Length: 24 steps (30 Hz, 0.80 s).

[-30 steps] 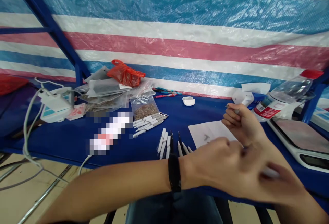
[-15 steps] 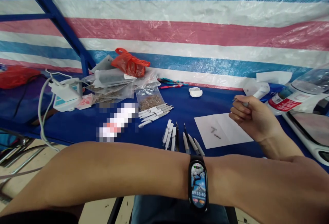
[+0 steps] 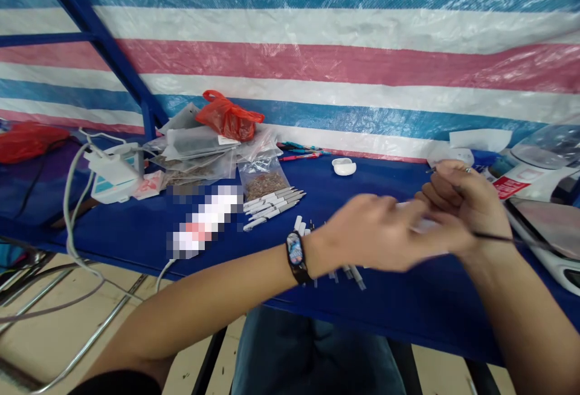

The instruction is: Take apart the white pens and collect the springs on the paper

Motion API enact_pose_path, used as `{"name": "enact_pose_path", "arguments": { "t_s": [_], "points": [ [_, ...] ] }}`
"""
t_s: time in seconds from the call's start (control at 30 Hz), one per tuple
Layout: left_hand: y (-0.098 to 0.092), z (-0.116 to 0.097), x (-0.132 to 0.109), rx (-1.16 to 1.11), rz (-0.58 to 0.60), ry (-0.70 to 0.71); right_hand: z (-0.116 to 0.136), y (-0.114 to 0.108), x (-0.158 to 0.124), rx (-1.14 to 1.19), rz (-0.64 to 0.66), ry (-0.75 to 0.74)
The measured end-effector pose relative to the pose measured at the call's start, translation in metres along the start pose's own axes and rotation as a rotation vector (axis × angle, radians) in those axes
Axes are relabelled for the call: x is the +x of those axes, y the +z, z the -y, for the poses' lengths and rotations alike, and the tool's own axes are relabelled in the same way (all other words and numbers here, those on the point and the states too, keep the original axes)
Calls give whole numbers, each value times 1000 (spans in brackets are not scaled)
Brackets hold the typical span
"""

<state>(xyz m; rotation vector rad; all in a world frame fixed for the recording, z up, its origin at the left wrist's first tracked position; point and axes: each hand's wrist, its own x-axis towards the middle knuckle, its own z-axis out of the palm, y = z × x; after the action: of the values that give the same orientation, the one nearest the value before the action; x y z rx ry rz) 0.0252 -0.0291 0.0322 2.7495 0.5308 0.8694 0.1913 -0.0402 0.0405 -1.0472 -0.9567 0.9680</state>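
My right hand (image 3: 466,205) is curled at the right of the blue table, its fingers shut around a slim pen whose small metal tip (image 3: 429,170) pokes out to the left. My left hand (image 3: 376,232), blurred by motion and wearing a black smart band (image 3: 295,255), reaches across to it. A thin black rod (image 3: 502,239) runs right from between the hands. A row of white pens (image 3: 272,206) lies left of my left hand, and other pens (image 3: 348,274) show beneath it. The sheet of paper is hidden behind my hands.
Clear plastic bags of dry brown material (image 3: 194,159) and a red plastic bag (image 3: 229,117) sit at the table's back, beside a white charger (image 3: 113,171). A white earbud case (image 3: 343,166) lies behind my hands. A plastic bottle (image 3: 544,150) and a flat white device (image 3: 544,220) are at the right.
My left arm has swung up from across the bottom of the view, bringing my left hand over the table to my right hand. It now covers the paper and most of the nearer pens.
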Motion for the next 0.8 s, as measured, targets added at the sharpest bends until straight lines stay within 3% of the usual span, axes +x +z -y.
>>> {"name": "enact_pose_path", "arguments": {
  "t_s": [0.13, 0.23, 0.4, 0.63, 0.8],
  "points": [
    [4, 57, -12, 270, -42, -120, 0, 7, -8, 1, -66, -256],
    [4, 73, -18, 310, -79, -117, -4, 10, -10, -40, -91, -358],
    [8, 71, -23, 338, -120, -84, -16, 4, -4, -66, -74, -463],
    [13, 67, -24, 328, -209, -80, -25, 1, -4, -147, -79, -456],
    [14, 66, -25, 311, -202, -87, -27, 0, -5, -160, -71, -424]
  ]
}}
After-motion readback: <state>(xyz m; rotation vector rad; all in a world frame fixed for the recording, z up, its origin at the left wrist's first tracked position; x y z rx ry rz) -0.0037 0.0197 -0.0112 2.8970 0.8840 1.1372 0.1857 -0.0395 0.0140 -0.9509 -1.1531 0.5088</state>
